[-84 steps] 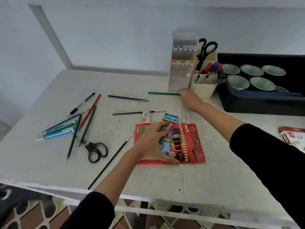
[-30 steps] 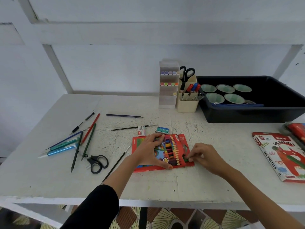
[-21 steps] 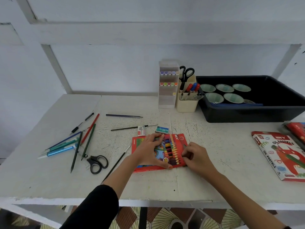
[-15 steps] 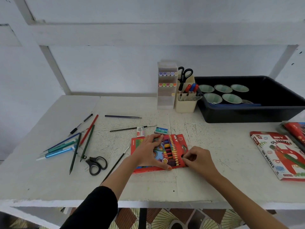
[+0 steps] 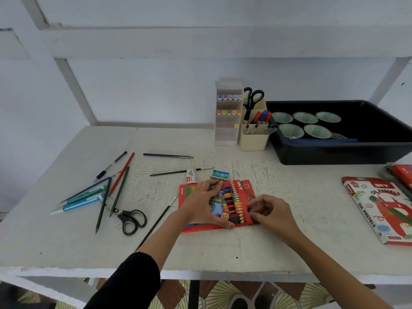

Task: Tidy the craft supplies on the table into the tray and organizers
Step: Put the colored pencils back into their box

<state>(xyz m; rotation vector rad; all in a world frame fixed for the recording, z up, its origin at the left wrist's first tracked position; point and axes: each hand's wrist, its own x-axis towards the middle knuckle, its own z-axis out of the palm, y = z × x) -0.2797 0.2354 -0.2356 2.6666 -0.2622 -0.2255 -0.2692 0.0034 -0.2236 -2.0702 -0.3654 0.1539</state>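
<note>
Left hand (image 5: 200, 204): spread flat, pressing on colored pencil box (image 5: 231, 201).
Right hand (image 5: 272, 212): fingers curled, pinching the box's right edge.
Box location: table (image 5: 289, 241), near centre.

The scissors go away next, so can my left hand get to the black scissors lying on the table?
Probably yes. The scissors lie uncovered left of the left hand, with only a thin brush between. That hand presses on the pencil box, so it must lift first.

A white tabletop (image 5: 289, 253) (paint cracked) meets a pale bluish wall (image 5: 145, 92) with white beams (image 5: 200, 41). Fan-patterned floor tiles (image 5: 225, 293) show below its near edge.
</note>
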